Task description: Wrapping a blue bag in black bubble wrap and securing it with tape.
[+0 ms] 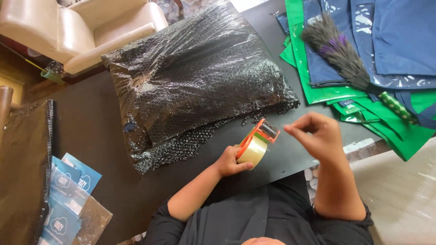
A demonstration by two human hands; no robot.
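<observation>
The left hand (228, 162) grips an orange tape dispenser with a clear tape roll (255, 144), the right hand (315, 132) pinches its thin tape end, near the black bubble-wrapped parcel (195, 77) on the dark tabletop (86, 131).

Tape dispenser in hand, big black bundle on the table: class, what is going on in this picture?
A person in black sits at a dark table. The left hand grips an orange tape dispenser loaded with clear tape. The right hand is raised beside it, fingers pinched together, probably on the tape's end. In front lies a parcel wrapped in black bubble wrap. Green and blue bags and a feather duster lie to the right.
</observation>
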